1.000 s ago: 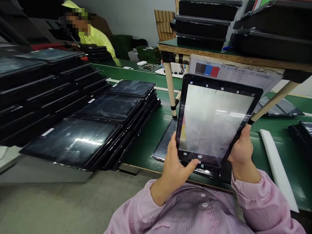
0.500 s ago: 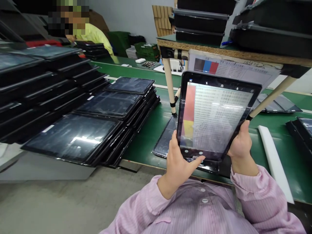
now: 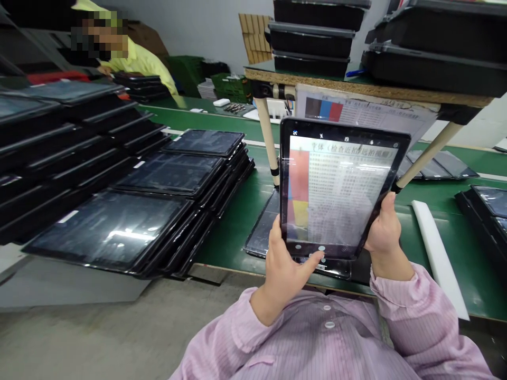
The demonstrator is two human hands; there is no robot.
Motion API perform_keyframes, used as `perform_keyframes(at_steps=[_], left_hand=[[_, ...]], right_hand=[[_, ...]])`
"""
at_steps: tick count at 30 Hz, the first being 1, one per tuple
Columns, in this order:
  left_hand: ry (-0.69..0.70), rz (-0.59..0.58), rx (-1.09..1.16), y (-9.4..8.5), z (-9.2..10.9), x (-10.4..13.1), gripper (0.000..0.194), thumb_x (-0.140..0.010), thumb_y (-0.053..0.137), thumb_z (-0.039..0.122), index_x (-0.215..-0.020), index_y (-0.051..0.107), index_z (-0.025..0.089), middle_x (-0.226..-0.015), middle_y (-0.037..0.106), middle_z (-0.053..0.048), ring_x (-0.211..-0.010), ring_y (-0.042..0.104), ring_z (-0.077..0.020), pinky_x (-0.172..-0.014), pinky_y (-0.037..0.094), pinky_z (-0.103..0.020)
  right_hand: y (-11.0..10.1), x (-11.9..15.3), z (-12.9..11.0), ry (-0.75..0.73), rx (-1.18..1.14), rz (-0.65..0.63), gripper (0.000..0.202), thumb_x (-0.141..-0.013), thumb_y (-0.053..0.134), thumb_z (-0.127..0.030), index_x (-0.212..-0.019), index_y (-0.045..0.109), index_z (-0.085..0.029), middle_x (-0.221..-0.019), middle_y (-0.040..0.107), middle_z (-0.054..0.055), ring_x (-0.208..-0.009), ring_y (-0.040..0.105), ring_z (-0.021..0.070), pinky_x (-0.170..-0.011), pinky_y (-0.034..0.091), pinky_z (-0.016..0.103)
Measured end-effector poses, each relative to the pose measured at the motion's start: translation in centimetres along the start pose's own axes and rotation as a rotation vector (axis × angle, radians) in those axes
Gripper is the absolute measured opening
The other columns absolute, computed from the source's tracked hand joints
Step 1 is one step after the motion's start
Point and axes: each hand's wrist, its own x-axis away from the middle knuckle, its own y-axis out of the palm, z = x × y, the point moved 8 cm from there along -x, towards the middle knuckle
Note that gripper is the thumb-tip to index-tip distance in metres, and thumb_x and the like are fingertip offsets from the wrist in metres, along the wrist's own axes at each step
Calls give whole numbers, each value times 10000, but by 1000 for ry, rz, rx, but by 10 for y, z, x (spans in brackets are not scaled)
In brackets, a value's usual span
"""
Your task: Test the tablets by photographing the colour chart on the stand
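A black-framed tablet [image 3: 340, 195] is held upright and slightly tilted, its camera screen lit. My left hand [image 3: 287, 269] grips its lower left corner, the thumb lying over the bottom edge by the on-screen buttons. On the opposite side, my right hand [image 3: 384, 232] is closed round the lower right edge; its fingers are hidden behind the tablet. On the screen are red and yellow patches and lines of text. Behind it hangs a printed chart [image 3: 364, 112], partly covered. Beneath the tablet, another dark tablet [image 3: 261, 227] lies on the green bench.
Stacked tablets in black trays [image 3: 111, 227] fill the left side. A shelf [image 3: 356, 89] on pale posts carries black trays [image 3: 312, 39]. A white foam strip [image 3: 439, 258] lies at right, near more tablets [image 3: 485, 211]. A person in yellow [image 3: 146, 66] works behind.
The on-screen picture has shifted down, so a heading line now shows at its top. My left thumb has moved slightly along the bottom edge. The whole view has shifted a little.
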Motion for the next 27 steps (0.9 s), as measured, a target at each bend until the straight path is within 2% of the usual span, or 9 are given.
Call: perform_keyframes(at_steps=[2, 5, 8, 11, 15, 19, 21, 24, 27], left_hand=[[-60, -35, 230, -3, -12, -4, 754, -985, 638, 633, -1541, 514, 138, -1397, 688, -221, -1271, 708, -330, -1038, 599, -447], [-349, -29, 634, -1, -37, -10, 553, -1006, 621, 612, -1379, 689, 210, -1352, 752, -138, -1231, 739, -273, -1040, 606, -376], [-686, -82, 903, 21, -46, -4, 589, -896, 776, 616, -1386, 719, 294, -1453, 719, -83, -1282, 721, -293, -1091, 595, -406], [-844, -154, 1004, 45, -40, 6, 669, -833, 831, 630, -1419, 707, 332, -1475, 709, -68, -1271, 729, -323, -1058, 625, -456], [-903, -170, 994, 65, -34, 18, 663, -740, 908, 628, -1326, 767, 351, -1363, 776, -40, -1231, 750, -312, -1063, 623, -455], [-961, -328, 984, 97, -17, 35, 760, -771, 874, 660, -1440, 694, 347, -1425, 742, -61, -1311, 707, -327, -1146, 562, -483], [-1001, -413, 959, 118, -7, 49, 812, -809, 822, 693, -1512, 628, 336, -1516, 678, -75, -1403, 639, -342, -1189, 520, -507], [-923, -623, 795, 154, 10, 68, 825, -938, 625, 739, -1617, 503, 287, -1717, 442, -87, -1593, 405, -343, -1297, 372, -517], [-859, -819, 637, 185, 18, 87, 883, -971, 589, 705, -1677, 393, 213, -1782, 280, -120, -1671, 186, -334, -1359, 190, -508]], right_hand=[[-7, 5, 5, 14, 18, 29, 759, -937, 450, -874, -1256, 753, -256, -1253, 779, 76, -1432, 595, 330, -1200, 532, 559], [-15, 17, 2, -37, 127, 6, 727, -1004, 431, -791, -1476, 633, -277, -1500, 655, 50, -1538, 479, 289, -1304, 421, 522], [-20, 27, -16, -192, 308, -101, 763, -1057, 330, -728, -1702, 301, -321, -1759, 308, -22, -1651, 244, 241, -1371, 295, 475], [-30, 31, -30, -265, 449, -185, 745, -1089, 224, -676, -1740, 103, -334, -1802, 102, -77, -1675, 106, 226, -1388, 237, 460], [-58, 31, -38, -302, 467, -169, 714, -1106, 283, -610, -1740, 83, -348, -1801, 139, -69, -1677, 114, 235, -1394, 209, 468], [-100, 33, -31, -256, 489, -77, 702, -1092, 374, -620, -1724, 207, -361, -1788, 182, -84, -1680, 93, 216, -1407, 133, 436], [-129, 34, -17, -139, 390, -11, 703, -1080, 342, -676, -1706, 279, -362, -1777, 229, -79, -1675, 143, 216, -1405, 149, 448], [-183, 36, 18, 113, 214, 141, 838, -1020, 252, -814, -1694, 320, -322, -1719, 399, -2, -1639, 291, 248, -1372, 273, 507], [-230, 42, 57, 290, 269, 234, 964, -961, 237, -893, -1712, 270, -288, -1661, 491, 72, -1567, 436, 294, -1315, 373, 557]])
